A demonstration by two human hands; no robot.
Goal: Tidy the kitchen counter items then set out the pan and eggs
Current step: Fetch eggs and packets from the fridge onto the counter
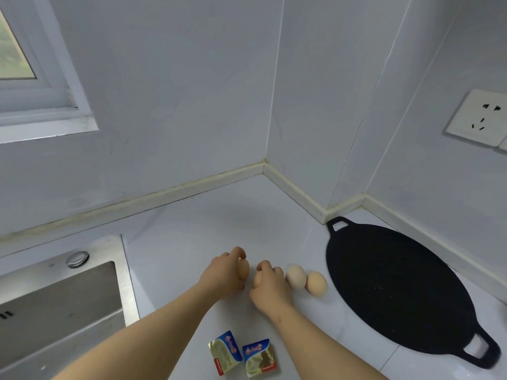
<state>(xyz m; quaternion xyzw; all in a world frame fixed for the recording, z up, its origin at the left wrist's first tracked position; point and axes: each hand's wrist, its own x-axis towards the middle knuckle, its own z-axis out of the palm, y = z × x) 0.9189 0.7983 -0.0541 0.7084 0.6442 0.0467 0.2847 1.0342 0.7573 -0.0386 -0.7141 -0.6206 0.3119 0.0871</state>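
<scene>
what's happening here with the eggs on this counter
A person appears to be lining up eggs on the counter. The left hand holds a brown egg and the right hand holds a second egg, both down at the surface. A pale egg and a tan egg lie just right of them, beside the flat black pan. Two butter packets sit nearer the person.
</scene>
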